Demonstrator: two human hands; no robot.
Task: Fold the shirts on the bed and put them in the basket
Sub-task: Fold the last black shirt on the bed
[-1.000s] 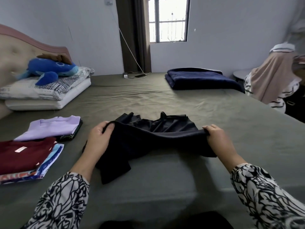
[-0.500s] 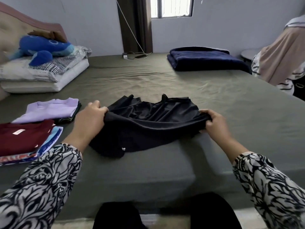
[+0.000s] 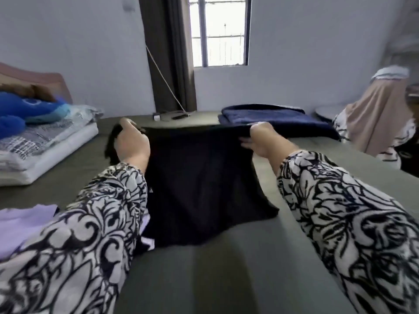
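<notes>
A black shirt (image 3: 204,184) hangs stretched in the air over the olive-green bed (image 3: 226,268). My left hand (image 3: 132,146) grips its top left corner and my right hand (image 3: 264,139) pinches its top right corner. The shirt's lower edge hangs down toward the sheet. A folded lilac shirt (image 3: 25,225) lies at the lower left, partly hidden behind my left sleeve. No basket shows in the head view.
A folded navy blanket (image 3: 278,118) lies at the far side of the bed. Pillows (image 3: 45,148) with a blue plush toy (image 3: 20,109) sit at the left. Clothes (image 3: 376,118) hang at the right. A charger and cable (image 3: 167,115) lie by the curtain.
Both hands have lifted the black shirt off the bed and hold it up spread out. The view has tilted up, and the dark red shirt pile has left the frame.
</notes>
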